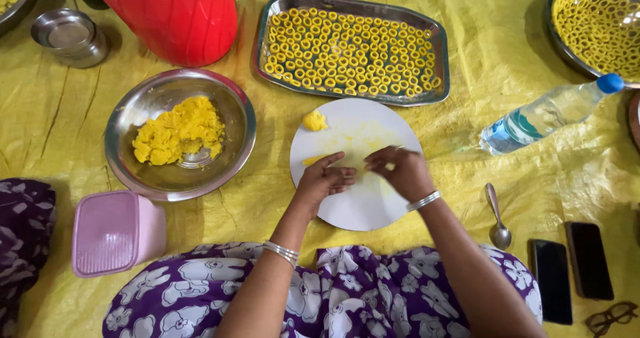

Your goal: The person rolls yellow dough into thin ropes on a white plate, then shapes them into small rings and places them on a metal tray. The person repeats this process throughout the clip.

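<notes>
Resting side by side on the white round board (363, 205), the left hand (322, 180) lies flat with fingers stretched toward the right hand (399, 171), whose fingers curl down; whether they pinch anything cannot be told. A thin yellow dough strip (312, 160) peeks out just beyond the left thumb, and a dough lump (315, 120) sits farther ahead.

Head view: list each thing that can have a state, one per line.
Water bottle: lying down, blue cap on.
Steel bowl: partly filled with yellow dough.
Rectangular tray: covered with dough rings.
White round board: small dough lump on it.
Pink container: lid on.
Left hand: open, flat.
Right hand: fingers curled.
</notes>
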